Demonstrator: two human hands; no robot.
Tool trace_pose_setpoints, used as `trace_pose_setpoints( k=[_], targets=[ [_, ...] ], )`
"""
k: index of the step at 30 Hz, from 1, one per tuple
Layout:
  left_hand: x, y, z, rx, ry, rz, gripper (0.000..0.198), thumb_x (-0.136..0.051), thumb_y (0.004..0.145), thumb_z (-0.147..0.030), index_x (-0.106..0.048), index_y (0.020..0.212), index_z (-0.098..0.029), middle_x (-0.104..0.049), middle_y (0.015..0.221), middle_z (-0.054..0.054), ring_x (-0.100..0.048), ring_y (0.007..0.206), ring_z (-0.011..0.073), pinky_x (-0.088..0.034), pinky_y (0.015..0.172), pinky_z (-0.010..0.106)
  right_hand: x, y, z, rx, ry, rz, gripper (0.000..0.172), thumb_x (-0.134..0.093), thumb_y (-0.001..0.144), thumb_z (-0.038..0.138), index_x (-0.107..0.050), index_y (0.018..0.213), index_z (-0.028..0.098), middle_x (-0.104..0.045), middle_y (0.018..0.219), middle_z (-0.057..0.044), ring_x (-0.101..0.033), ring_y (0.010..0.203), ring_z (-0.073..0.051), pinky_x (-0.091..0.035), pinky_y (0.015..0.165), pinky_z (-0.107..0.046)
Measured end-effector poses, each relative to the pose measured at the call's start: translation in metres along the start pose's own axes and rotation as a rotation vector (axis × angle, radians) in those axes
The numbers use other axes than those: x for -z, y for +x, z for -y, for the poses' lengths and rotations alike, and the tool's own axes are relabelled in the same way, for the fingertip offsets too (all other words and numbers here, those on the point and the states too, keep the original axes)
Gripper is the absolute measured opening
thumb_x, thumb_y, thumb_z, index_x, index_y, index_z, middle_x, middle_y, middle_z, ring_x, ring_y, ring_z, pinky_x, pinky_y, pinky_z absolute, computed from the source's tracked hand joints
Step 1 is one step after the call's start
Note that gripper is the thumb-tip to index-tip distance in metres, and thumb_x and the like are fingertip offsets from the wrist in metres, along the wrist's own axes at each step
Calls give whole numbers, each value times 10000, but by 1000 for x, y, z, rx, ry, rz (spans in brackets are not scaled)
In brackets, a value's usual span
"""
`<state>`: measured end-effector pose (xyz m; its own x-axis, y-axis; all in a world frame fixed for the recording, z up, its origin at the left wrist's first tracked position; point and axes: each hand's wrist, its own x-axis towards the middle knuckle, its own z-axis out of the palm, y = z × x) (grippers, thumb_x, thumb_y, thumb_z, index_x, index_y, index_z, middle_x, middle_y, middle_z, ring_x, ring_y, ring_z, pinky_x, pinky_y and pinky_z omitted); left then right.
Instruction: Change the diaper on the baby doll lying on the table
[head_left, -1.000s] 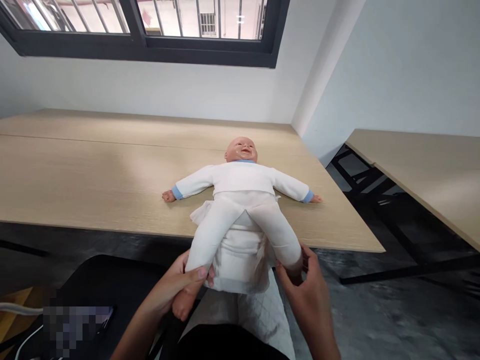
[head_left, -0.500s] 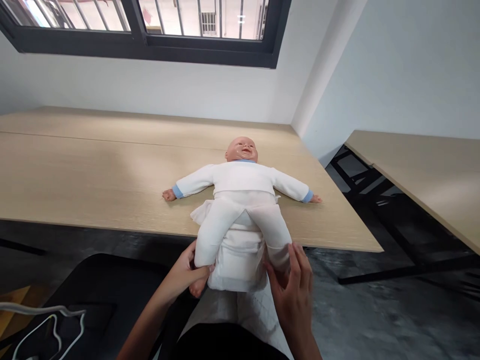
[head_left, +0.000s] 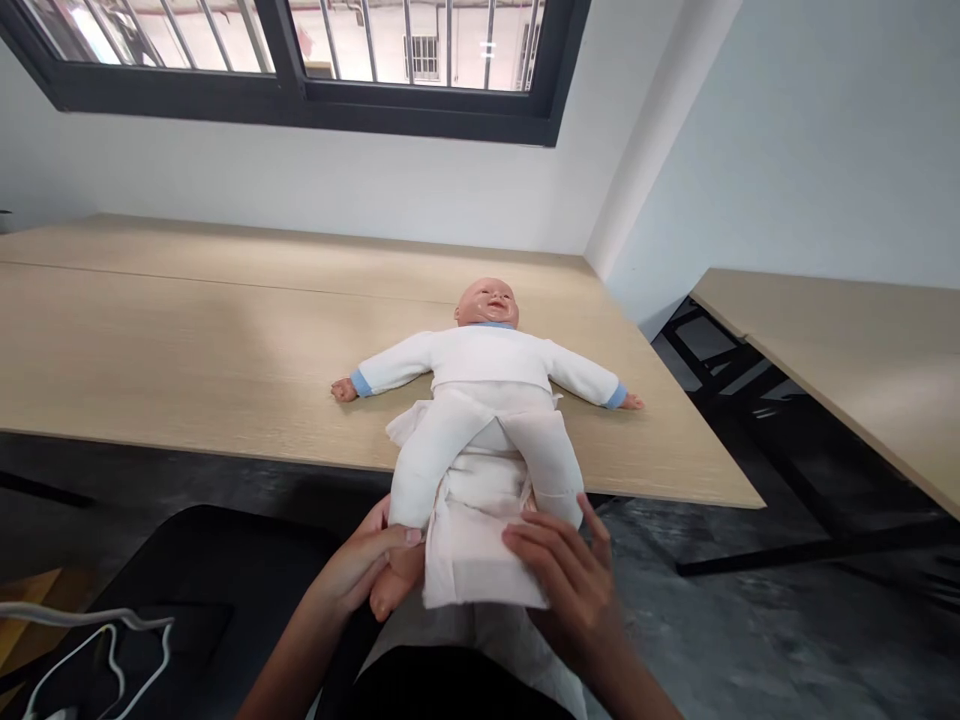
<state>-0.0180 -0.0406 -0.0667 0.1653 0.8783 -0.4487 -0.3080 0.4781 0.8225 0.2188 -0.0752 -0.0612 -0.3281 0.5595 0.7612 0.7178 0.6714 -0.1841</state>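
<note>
Doll [head_left: 491, 360] lies face up on the table [head_left: 225, 350], with 2 arms spread and 2 legs extending past the near edge. My left hand [head_left: 367, 560] is closed around the lower part of the leg on its side, thumb on top. The white diaper [head_left: 480, 575] hangs between the legs, beyond the edge. My right hand [head_left: 570, 570], apart from the left, rests its fingers on the diaper; I cannot tell whether its hidden thumb grips underneath.
</note>
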Motion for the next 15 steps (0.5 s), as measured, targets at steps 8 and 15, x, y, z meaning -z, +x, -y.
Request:
trace_pose_setpoints(
  k=[8, 15],
  targets=[
    [-6, 11, 3, -73, 136, 99, 405, -790, 597, -255, -618, 950, -157, -705, 861, 33, -652, 729, 168, -493, 708, 271, 15, 139, -59, 11, -71, 44, 171, -543, 988, 230, -700, 921, 220, -729, 826, 4, -648, 789, -171, -321, 1110, -413],
    [-11, 7, -1, -109, 267, 44, 349, -704, 603, -259, -606, 926, -171, -670, 843, 33, -622, 773, 197, -470, 769, 316, -39, 176, -120, -488, 61, 415, 291, -586, 933, 399, -744, 863, 165, -748, 909, -87, -657, 843, -255, -396, 712, -311]
  ],
)
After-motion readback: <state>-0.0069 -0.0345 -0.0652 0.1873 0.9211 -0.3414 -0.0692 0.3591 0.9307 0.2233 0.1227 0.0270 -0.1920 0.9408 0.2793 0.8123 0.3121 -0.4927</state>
